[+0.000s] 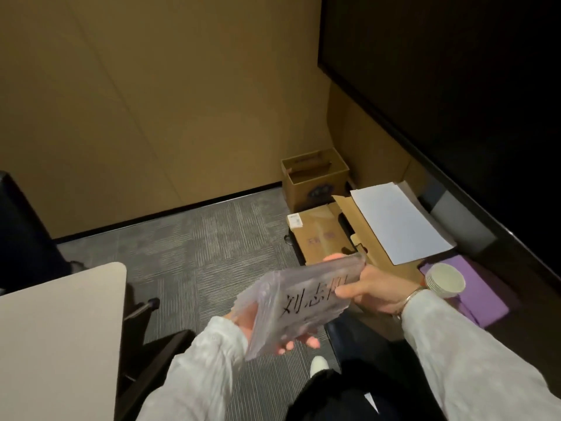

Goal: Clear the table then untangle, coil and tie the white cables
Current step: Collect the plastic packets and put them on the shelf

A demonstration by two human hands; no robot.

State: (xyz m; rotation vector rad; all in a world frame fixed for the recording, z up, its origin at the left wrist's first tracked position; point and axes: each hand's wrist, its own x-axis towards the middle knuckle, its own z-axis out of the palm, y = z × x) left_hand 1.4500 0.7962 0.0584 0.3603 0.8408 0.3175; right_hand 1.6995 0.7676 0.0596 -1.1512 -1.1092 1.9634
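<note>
Bags: stack of clear plastic bags point(306, 299), black handwriting on the top one, held at lower centre of frame above the grey carpet point(212, 238).
Left hand point(258, 326): under the stack's lower end, fingers curled up around its edge.
Right hand point(376, 293): pinches the stack's upper right end, thumb on top.
Table point(60, 329): pale corner, lower left.
White cables: not seen.
Right of frame: cardboard boxes point(315, 180), white sheet point(397, 220), stacked paper cups point(444, 279).

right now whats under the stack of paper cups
The stack of paper cups rests on a purple sheet. Whatever lies beneath that sheet is covered, and the right sleeve hides its near edge.
</note>
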